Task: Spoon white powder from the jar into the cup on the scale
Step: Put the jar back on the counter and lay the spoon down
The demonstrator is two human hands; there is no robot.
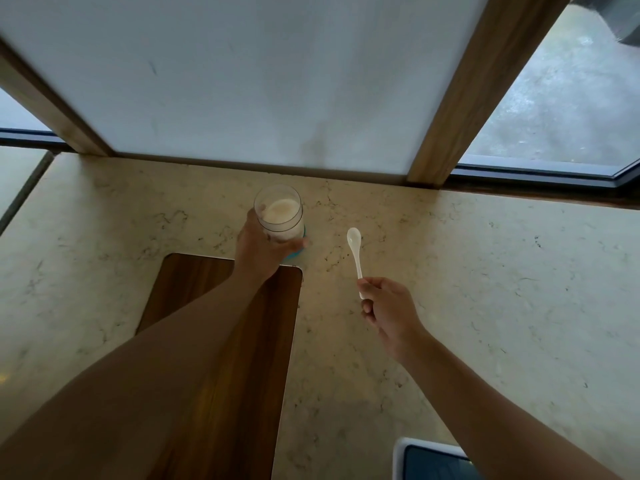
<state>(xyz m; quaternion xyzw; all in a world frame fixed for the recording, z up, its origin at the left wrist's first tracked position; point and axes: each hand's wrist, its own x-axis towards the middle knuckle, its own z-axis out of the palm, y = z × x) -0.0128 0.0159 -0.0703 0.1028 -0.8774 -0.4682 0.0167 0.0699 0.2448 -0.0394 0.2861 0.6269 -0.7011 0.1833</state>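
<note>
Left hand [258, 245] wrapped round open jar [278, 213] on surface [485, 271]; right hand [388, 306] pinching spoon [355, 251], bowl toward twelve o'clock; jar at ten o'clock from bowl, near; cup unseen.

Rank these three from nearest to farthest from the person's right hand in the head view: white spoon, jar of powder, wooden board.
From the right hand:
1. White spoon: held in it, bowl pointing away.
2. Wooden board: to its left on the counter.
3. Jar of powder: farther back-left, gripped by the left hand.
</note>
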